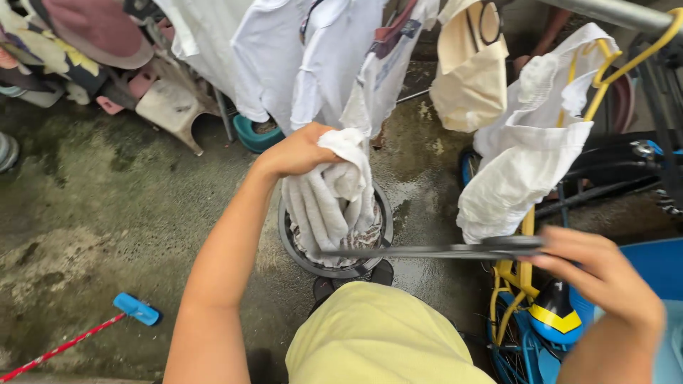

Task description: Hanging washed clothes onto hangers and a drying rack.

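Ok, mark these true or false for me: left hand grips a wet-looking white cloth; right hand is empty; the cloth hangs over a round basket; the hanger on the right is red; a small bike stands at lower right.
1. The left hand grips a white cloth. True.
2. The right hand is empty. False: it holds a dark hanger.
3. The cloth hangs over a round basket. True.
4. The hanger carrying the white garment on the right is red. False: that yellow hanger is yellow.
5. A small blue and yellow bike stands at lower right. True.

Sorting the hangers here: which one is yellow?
The yellow hanger carrying the white garment; the dark hanger in the right hand is empty.
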